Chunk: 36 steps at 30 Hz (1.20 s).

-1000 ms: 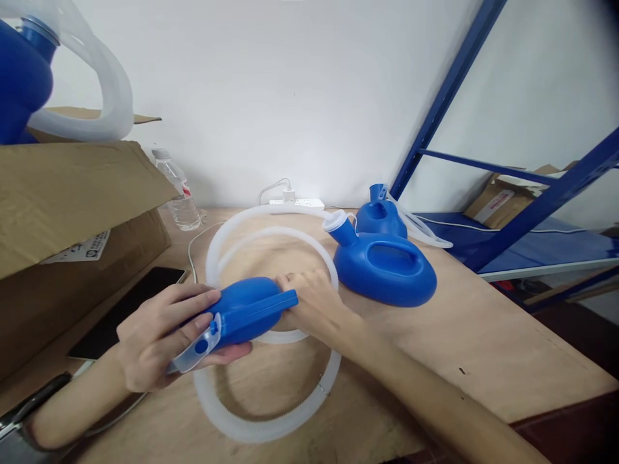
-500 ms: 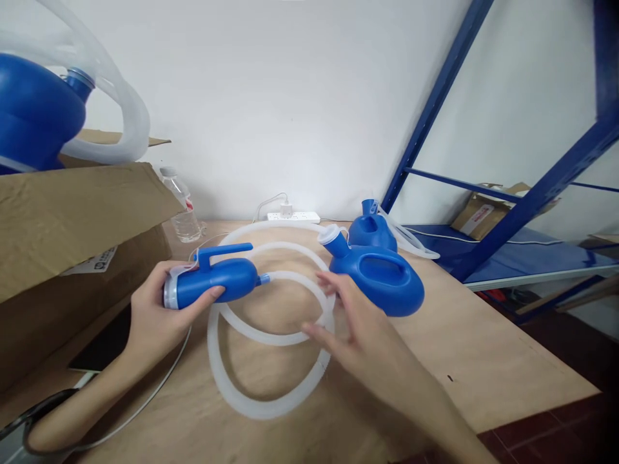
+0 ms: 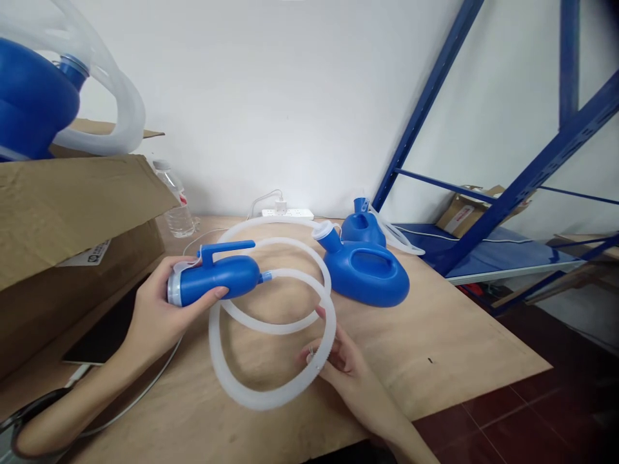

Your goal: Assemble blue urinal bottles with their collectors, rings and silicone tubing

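My left hand (image 3: 162, 309) is wrapped round a blue portable urinal cup (image 3: 220, 280) with a bar handle on top and a clear lid at its left end. From its narrow right tip runs a translucent ribbed hose (image 3: 261, 399), coiled in loops over the table. My right hand (image 3: 345, 361) is behind the hose's right side, fingers curled, partly hidden by it. A small clear piece (image 3: 310, 356) shows at its fingertips; I cannot make out what it is. Beyond stands a blue urinal bottle (image 3: 365, 283) with a white-capped spout.
A second blue bottle (image 3: 362, 227) with a hose stands behind. An open cardboard box (image 3: 82, 219) is at left, with another blue bottle (image 3: 33, 96) above it. A water bottle (image 3: 176, 206), phone (image 3: 104, 332) and power strip (image 3: 290, 213) are on the table. Blue shelving (image 3: 512, 254) stands right.
My right hand has moved down and closer to me, away from the urinal bottle, and its fingers have curled by the hose. My left hand keeps its hold. The view has shifted slightly right.
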Available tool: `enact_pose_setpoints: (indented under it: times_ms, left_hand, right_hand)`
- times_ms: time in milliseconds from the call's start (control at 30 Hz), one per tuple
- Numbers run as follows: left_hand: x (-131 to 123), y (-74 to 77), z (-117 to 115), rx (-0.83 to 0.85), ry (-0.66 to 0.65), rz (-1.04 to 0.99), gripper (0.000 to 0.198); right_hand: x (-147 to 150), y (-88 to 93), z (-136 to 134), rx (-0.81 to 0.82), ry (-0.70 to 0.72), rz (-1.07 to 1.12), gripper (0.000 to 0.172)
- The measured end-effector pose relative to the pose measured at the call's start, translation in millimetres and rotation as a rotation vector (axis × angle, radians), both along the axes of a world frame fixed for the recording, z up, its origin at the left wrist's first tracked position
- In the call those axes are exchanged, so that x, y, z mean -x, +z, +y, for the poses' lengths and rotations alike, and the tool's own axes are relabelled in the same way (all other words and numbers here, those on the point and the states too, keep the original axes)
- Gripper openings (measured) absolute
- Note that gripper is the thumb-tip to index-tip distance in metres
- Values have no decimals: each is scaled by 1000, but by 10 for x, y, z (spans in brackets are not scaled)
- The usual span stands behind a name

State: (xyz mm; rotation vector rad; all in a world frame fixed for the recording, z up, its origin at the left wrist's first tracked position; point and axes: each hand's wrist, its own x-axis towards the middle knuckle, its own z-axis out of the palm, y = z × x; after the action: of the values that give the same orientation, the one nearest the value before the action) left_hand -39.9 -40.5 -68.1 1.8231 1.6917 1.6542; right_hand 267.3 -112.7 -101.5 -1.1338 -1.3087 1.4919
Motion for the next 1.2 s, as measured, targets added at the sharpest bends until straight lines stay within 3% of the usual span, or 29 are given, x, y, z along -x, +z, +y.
enact_pose_setpoints:
  times_ms: [167,367,467,700,867,1000,1200]
  left_hand:
    - [60,-30,36,-10,-16,-1,51]
    - [64,-36,37,-54,-37,-2,49]
    - [61,-48,39,-65,-53,-1,49]
    - [81,-21,46,-17,-41,-65,54]
    - [76,-1,63,45,74,-183,53]
    - [87,-27,86,20,150,-220,52]
    - [53,-29,59,-18,146,-183,54]
  right_hand:
    - [-208,46,40,126,28,106,52]
    - [-307,59,57,398,-131,293,45]
    - [-292,77,87,372,-186,343,49]
    - [-374,34,96,297,-158,441,49]
    - [-441,-103,105,325,-219,518,55]
    - [-389,-112,107,345,-336,583,44]
    - [-123,9,5,210,-166,373,53]
